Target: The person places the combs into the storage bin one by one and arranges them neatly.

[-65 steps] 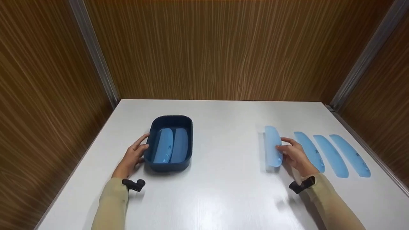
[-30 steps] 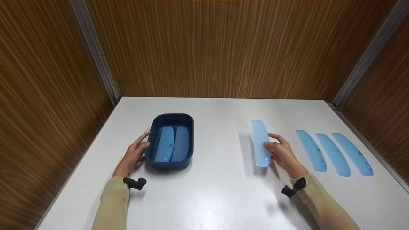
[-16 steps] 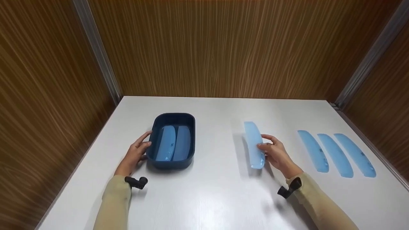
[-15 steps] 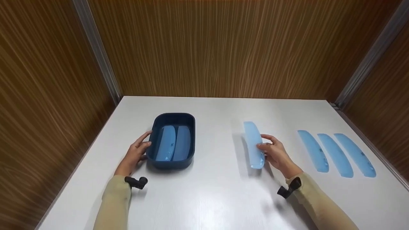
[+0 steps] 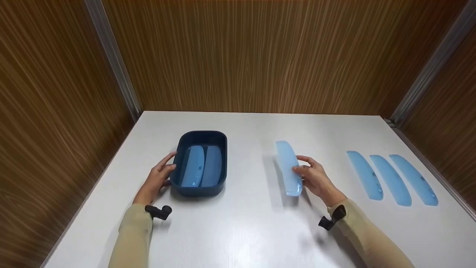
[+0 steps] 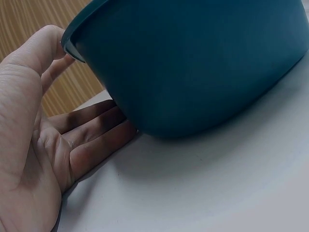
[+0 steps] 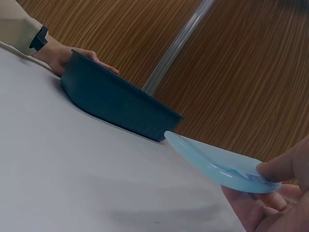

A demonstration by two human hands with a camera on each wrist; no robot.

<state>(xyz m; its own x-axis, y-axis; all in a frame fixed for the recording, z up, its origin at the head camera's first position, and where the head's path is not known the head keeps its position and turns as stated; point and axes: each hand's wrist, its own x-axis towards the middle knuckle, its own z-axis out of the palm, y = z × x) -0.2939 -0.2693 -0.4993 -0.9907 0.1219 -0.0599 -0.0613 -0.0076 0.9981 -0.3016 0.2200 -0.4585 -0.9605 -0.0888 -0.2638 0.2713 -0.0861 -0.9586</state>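
The long, thin, curved strip of pale blue translucent material point(image 5: 285, 166), apparently plastic, looked light enough for fingertips alone. It kept its bowed shape when pinched at one side, so it was probably fairly stiff with a little give. Its glossy surface might well have proved slippery, and a hard squeeze could perhaps have creased it; the long edge near the middle seemed the sensible place to take hold.

The right hand point(image 5: 318, 181) had it there, thumb on the upper face and fingers beneath, a little right of the frame's centre. The strip was raised above the white tabletop point(image 5: 241, 238), tilted, with its shadow falling to its left.

In looks it was a shallow crescent, one long edge bowed and the ends blunt, with bright glints near its lower end and a darker blue mark visible from the right wrist.

Left of centre stood a deep, dark blue, round-cornered rectangular box point(image 5: 197, 192), holding two similar blue strips point(image 5: 192, 166) side by side. The left hand point(image 5: 153, 181) touched its left side with extended fingers; whether the thumb hooked inside the rim could not be told. Three more pale blue strips point(image 5: 390, 180) lay in a row at the right.
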